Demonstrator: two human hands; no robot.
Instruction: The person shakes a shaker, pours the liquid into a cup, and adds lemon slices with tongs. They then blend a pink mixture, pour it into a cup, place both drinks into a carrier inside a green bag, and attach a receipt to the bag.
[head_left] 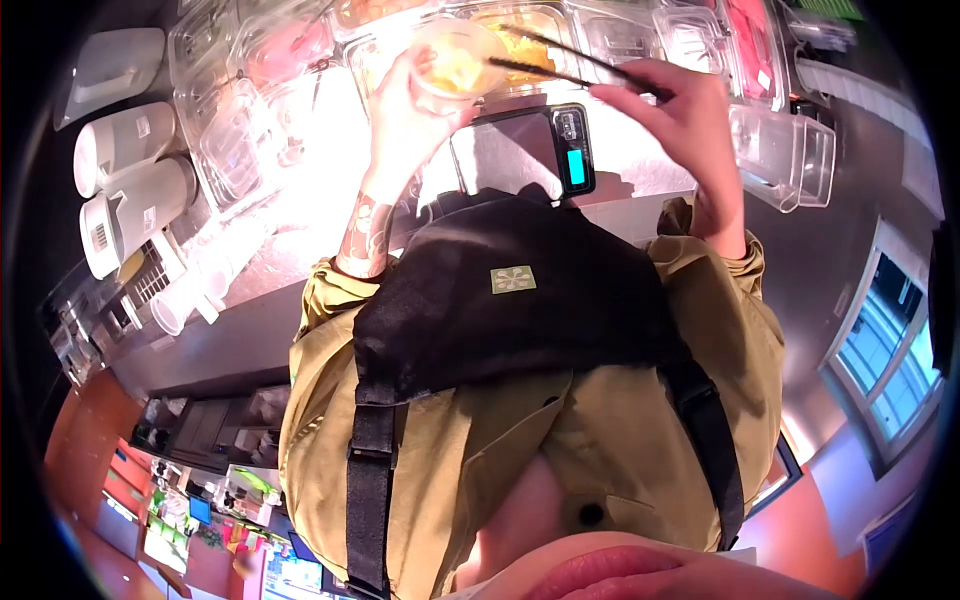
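Note:
My left hand (412,112) is closed round a clear plastic cup (462,85) with yellow pieces of food in it. Black tongs (575,76) are gripped in my right hand (683,108), their two arms spread and their tips at the cup's right rim. Whether the tips hold anything is too small to tell. Behind the cup and tongs, a clear container (545,50) contains more yellow food. Below my hands, a digital scale (505,150) with a lit blue display lies on the counter.
Clear containers stand along the back, one with pink food (283,50) and one with red food (752,50). White pitchers (140,210) are at the left, near stacked clear cups (190,295). An empty clear bin (785,155) sits at the right.

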